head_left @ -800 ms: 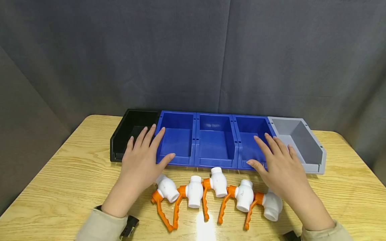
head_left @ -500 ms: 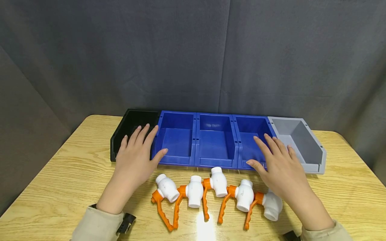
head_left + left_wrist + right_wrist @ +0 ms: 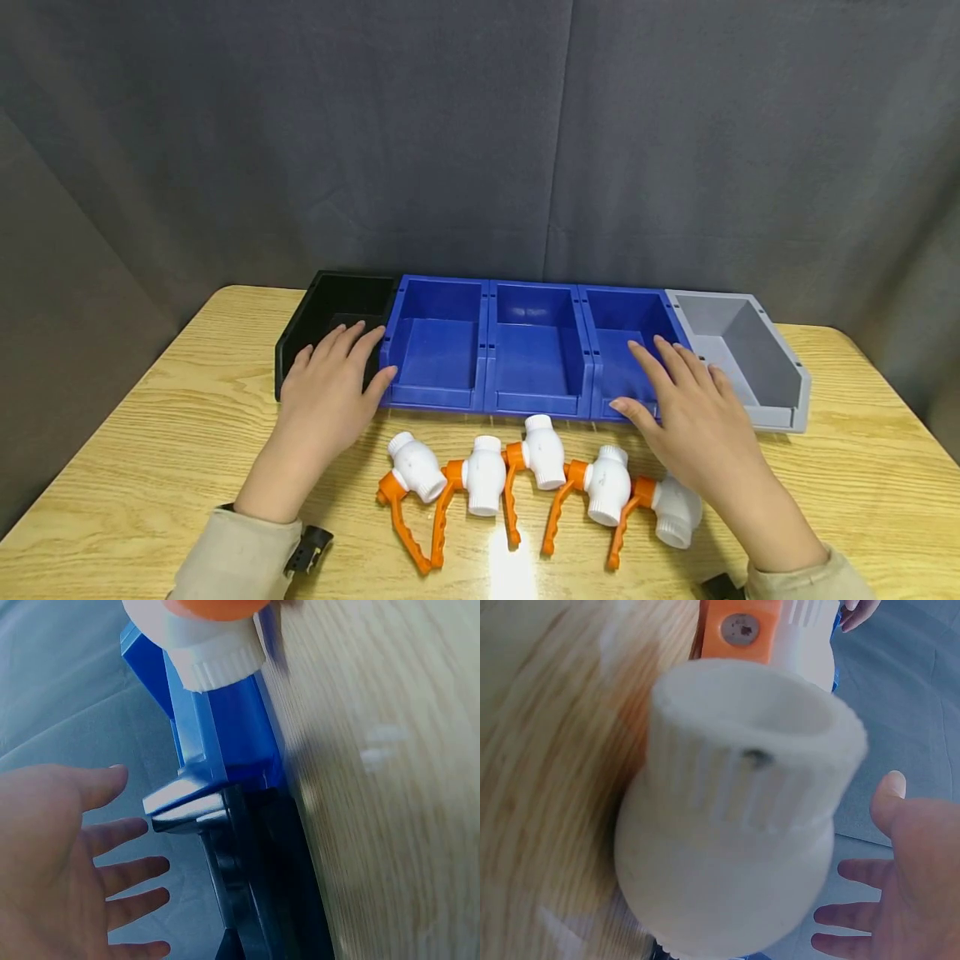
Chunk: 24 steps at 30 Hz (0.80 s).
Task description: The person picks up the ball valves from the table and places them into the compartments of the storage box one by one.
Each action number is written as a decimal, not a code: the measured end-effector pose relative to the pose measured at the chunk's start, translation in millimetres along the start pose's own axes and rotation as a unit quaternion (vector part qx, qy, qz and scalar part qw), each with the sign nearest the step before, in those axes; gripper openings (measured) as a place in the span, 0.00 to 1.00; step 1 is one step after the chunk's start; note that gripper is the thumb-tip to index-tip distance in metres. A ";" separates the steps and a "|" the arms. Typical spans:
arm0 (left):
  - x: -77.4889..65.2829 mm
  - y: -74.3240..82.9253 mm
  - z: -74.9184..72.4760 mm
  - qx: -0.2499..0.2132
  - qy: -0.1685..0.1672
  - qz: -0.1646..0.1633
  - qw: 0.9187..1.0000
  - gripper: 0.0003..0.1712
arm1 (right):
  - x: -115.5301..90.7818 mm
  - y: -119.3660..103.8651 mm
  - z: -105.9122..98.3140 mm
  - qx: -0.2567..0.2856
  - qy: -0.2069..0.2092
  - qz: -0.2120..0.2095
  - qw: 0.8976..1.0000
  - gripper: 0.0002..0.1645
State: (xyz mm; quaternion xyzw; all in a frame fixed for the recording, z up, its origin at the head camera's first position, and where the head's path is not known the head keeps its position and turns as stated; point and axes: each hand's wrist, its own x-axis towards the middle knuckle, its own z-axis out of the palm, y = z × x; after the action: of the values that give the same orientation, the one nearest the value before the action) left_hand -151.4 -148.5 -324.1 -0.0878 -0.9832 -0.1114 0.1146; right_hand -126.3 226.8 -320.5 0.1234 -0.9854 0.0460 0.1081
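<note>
1. Head view: five white valves [image 3: 483, 477] with orange handles [image 3: 551, 521] lie in a row on the near part of the table [image 3: 150, 433], in front of the bins [image 3: 536, 407]. The left hand [image 3: 322, 400], fingers spread and holding nothing, hides part of the black bin [image 3: 296, 346]. The right hand [image 3: 697, 421], likewise spread and gripping nothing, partly covers the rightmost valve's far end.
2. Left wrist view: the frame cuts off one valve, leaving a ribbed end [image 3: 217, 664] and some orange.
3. Right wrist view: a round-bodied valve looms blurred, a dark speck [image 3: 757, 758] on its ribbed collar [image 3: 727, 784].
</note>
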 end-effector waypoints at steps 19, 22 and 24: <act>1.2 -12.3 -4.2 0.000 -0.024 -0.041 0.999 0.26 | 0.1 -2.6 0.3 0.009 -0.006 0.004 1.000 0.41; 1.5 -13.8 -3.8 0.001 -0.028 -0.044 0.999 0.26 | -0.2 -2.6 0.1 0.012 -0.006 0.005 1.000 0.41; 1.6 -14.8 -3.7 0.000 -0.030 -0.044 0.999 0.26 | -0.4 -2.5 -0.1 0.012 -0.004 0.006 1.000 0.41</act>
State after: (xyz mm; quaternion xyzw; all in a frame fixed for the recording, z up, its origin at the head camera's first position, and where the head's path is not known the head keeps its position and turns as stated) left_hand -155.2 -163.4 -323.1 -0.0479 -0.9892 -0.1136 0.0796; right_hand -125.3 224.5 -320.3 0.1194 -0.9859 0.0583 0.1020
